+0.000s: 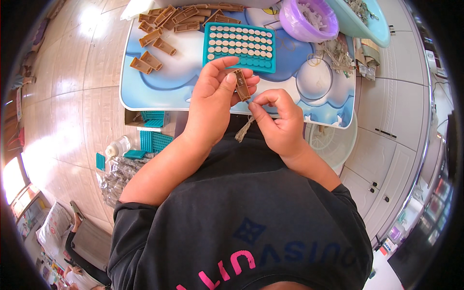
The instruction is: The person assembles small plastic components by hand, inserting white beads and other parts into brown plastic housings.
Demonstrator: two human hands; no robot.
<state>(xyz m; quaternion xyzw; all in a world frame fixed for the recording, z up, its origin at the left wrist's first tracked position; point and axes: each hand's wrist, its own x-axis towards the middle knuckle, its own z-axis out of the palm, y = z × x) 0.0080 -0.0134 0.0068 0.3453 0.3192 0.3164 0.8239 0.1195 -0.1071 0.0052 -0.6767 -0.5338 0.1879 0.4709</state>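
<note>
My left hand (211,94) holds a small brown plastic casing (242,88) between thumb and fingers, its hollow side facing up. Close by the casing's lower end, my right hand (281,116) pinches a thin bundle of greyish wire-like strands (244,130); their loose ends hang down toward my shirt. Whether the strands touch the casing I cannot tell. Just beyond my hands lies a teal tray (206,36) with rows of pale round discs; the row nearest me is mostly without them. More brown casings (186,14) are heaped at the far left of the table.
The blue-and-white table (159,94) carries a purple bowl (285,21) of pale pieces, a teal basin (382,29) and more strands (338,54). Below stand a clear tub (338,145), teal trays (159,141) and a plastic bag (121,174). Cabinets (401,106) line the right; another person sits lower left.
</note>
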